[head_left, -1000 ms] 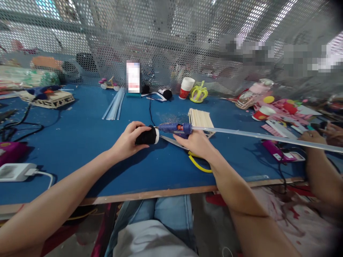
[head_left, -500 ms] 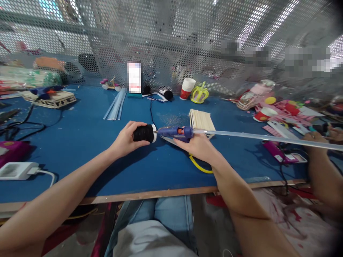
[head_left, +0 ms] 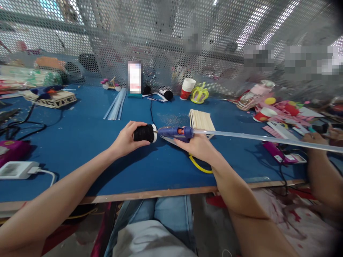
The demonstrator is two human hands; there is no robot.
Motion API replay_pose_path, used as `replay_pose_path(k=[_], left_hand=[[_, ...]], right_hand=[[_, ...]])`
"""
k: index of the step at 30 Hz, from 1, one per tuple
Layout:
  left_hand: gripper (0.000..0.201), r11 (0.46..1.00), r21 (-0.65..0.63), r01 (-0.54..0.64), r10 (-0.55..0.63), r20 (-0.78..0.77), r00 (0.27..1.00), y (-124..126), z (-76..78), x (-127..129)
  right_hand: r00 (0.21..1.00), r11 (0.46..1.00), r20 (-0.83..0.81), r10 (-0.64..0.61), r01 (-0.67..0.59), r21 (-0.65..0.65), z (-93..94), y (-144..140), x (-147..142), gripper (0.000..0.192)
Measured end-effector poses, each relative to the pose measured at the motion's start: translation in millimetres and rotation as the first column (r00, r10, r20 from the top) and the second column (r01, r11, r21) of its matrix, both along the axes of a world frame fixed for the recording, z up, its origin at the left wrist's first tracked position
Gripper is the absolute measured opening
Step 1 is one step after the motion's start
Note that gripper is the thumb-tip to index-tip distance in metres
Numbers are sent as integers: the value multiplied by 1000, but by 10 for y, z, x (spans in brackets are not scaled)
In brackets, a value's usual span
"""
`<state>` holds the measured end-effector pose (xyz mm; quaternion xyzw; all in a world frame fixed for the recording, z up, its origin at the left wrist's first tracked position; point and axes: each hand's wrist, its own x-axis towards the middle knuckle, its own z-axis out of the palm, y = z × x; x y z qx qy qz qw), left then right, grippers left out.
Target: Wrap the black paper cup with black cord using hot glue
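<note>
My left hand (head_left: 126,142) is closed round a small cylinder wrapped in what looks like black yarn (head_left: 144,133), lying on its side with its white end facing right. My right hand (head_left: 199,144) grips a blue hot glue gun (head_left: 174,132), pointed left. The gun's nozzle is at the white end, seemingly touching it. From the gun's back a long clear glue stick (head_left: 257,137) runs far to the right. Below the right hand are part of a pair of scissors with a yellow handle (head_left: 200,167) and, behind the hand, a craft-stick piece (head_left: 202,119).
Glue sticks (head_left: 115,105), a phone (head_left: 134,77), paper cups (head_left: 187,88) and a yellow crown-like basket (head_left: 199,94) stand at the back, before a perforated metal screen (head_left: 160,43). A white power adapter (head_left: 18,170) lies left. A co-worker's hand (head_left: 314,141) is at the right.
</note>
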<state>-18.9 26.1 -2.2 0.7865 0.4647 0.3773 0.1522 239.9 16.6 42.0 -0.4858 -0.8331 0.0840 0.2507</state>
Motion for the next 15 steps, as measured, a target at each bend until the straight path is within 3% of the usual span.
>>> replay_pose_path(k=[7,15], left_hand=[[55,997,55,62,-60,-44,997,-20,7,0],[53,991,88,101,-95,-77,993,-44,7,3]], right_hand=[[997,997,-42,-66,64,-40,-13,19,-13,24],[999,998,-11,-54,53,-33,-22,60,-3,24]])
